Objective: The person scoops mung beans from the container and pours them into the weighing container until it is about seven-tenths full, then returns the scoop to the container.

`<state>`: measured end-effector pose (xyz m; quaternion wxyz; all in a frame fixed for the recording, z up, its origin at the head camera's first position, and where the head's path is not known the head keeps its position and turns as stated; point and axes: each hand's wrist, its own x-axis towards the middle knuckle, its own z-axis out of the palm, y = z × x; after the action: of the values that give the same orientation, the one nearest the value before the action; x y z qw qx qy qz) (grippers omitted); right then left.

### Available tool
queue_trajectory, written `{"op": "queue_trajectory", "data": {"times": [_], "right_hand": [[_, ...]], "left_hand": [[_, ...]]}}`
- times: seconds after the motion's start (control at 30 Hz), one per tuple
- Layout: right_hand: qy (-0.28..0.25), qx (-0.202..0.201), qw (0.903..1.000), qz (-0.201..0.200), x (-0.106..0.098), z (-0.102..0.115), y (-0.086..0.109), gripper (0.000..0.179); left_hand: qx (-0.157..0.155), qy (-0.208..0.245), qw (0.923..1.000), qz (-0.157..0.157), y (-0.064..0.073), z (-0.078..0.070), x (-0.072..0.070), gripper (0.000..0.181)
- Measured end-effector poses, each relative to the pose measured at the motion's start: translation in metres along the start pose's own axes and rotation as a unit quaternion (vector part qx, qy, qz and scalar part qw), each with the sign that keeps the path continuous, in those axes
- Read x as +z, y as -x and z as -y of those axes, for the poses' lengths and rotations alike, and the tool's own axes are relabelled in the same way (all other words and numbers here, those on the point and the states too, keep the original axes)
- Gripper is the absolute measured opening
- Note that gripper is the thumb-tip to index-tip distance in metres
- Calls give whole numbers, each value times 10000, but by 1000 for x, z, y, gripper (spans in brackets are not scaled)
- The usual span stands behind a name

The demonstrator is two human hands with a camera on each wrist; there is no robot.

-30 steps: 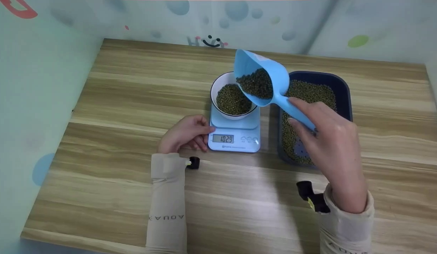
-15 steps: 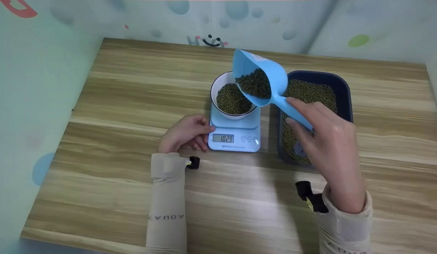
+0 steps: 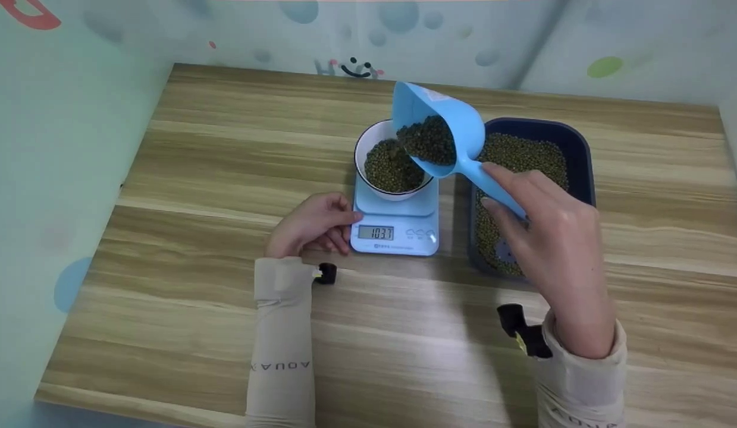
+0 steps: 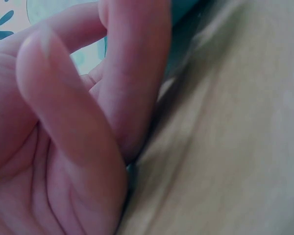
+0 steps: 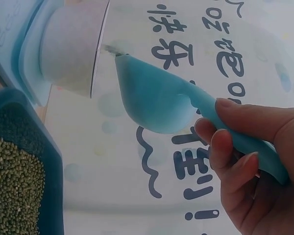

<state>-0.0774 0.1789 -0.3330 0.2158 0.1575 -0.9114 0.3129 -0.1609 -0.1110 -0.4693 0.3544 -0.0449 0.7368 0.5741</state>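
My right hand grips the handle of a light blue scoop, tilted over the bowl's right rim. Dark green mung beans lie in the scoop. In the right wrist view some blurred beans drop from its lip. A white, dark-rimmed bowl with more beans stands on a light blue kitchen scale, its display reading about 103.7. My left hand holds the scale's left edge, thumb on top and curled fingers beside it. Fingertip contact beneath is hidden.
A dark blue tub of mung beans stands right of the scale, partly under my right forearm. A small purplish dotted patch shows among its beans. Wood-grain table surrounds everything, with printed walls behind and at the left.
The display has gone from about 102.9 to 103.7, and beans now fall into the bowl. The scoop has shifted slightly left. My left hand stays on the scale.
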Motion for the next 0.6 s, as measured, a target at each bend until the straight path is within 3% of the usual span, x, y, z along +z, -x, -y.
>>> {"op": "queue_trajectory", "data": {"times": [0.6], "right_hand": [[97, -161, 9998, -91, 2, -5, 0, 36]], "left_hand": [[60, -136, 9999, -29, 0, -1, 0, 33]]}}
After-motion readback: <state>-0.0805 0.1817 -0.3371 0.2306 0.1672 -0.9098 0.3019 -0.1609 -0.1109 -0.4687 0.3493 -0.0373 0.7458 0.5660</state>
